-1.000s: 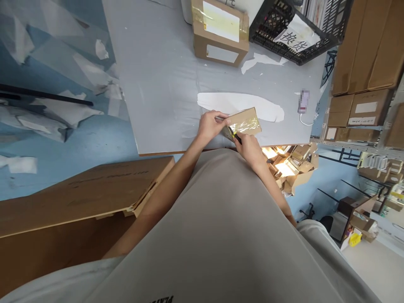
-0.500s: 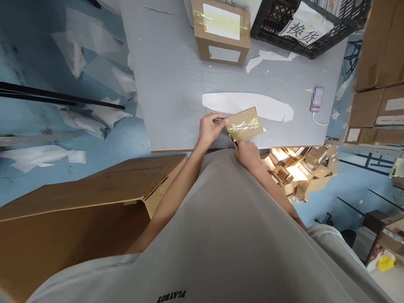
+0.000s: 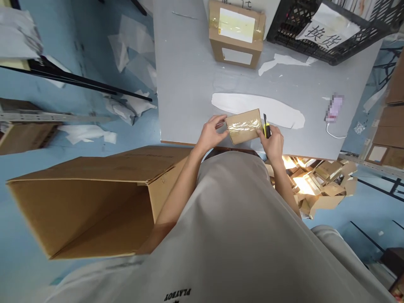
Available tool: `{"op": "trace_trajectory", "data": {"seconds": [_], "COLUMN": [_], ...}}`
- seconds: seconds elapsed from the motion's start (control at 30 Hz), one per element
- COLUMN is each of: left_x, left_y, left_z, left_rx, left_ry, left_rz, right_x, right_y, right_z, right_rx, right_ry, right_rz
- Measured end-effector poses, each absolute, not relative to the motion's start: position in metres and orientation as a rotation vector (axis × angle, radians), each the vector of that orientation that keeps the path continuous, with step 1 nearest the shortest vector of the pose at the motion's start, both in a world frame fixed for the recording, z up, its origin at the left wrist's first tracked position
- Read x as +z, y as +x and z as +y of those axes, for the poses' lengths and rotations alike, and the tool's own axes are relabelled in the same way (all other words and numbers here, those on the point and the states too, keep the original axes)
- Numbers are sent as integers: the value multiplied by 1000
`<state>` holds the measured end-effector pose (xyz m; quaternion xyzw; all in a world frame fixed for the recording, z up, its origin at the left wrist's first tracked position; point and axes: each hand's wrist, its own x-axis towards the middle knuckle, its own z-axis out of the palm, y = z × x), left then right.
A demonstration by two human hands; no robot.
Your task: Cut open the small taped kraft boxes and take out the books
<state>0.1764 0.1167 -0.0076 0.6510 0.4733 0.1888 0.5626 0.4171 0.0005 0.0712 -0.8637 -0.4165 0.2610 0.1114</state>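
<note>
A small cardboard box [image 3: 244,126] with shiny clear tape across its top is at the table's near edge, slightly tilted in view. My left hand [image 3: 212,132] has its thumb and fingers at the box's left end, curled around that edge. A black and yellow utility knife [image 3: 267,129] is held in my right hand [image 3: 274,144], its blade pointing away from me. The right thumb touches the box's right side. Just beyond the box lies a long white paper sheet [image 3: 259,107], partly covered by it.
A taped carton [image 3: 235,50] and a black plastic crate [image 3: 303,33] stand at the table's far side. A purple item with a white cord [image 3: 336,134] lies at right. Below left is a large open carton [image 3: 94,168]; a heap of cardboard boxes [image 3: 328,181] sits below right.
My right hand has moved from the box's near left corner to its right side, with the knife now upright along it. The left hand's fingers have spread slightly. The view has shifted left.
</note>
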Motion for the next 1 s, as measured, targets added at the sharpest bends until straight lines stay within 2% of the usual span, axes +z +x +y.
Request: {"op": "trace_trajectory", "data": {"seconds": [0.1, 0.23, 0.4, 0.53, 0.67, 1.0], "left_x": [-7, -5, 12, 20, 14, 1], "left_y": [179, 180, 199, 234, 253, 250], "left_z": [115, 113, 108, 99, 91, 90], "left_rx": [433, 431, 432, 326, 269, 299], "left_ry": [1556, 1587, 1922, 2081, 2080, 2053], "left_rz": [1136, 1145, 1116, 880, 734, 703], "right_x": [49, 43, 57, 69, 77, 94], "right_y": [426, 423, 418, 419, 417, 406], "right_z": [-4, -12, -20, -22, -19, 0], "right_rx": [858, 919, 866, 866, 944, 1019], "right_ry": [-2443, -2423, -2394, -2374, -2387, -2606], "right_rz": [-1214, -1155, -1138, -1280, -1361, -1418]}}
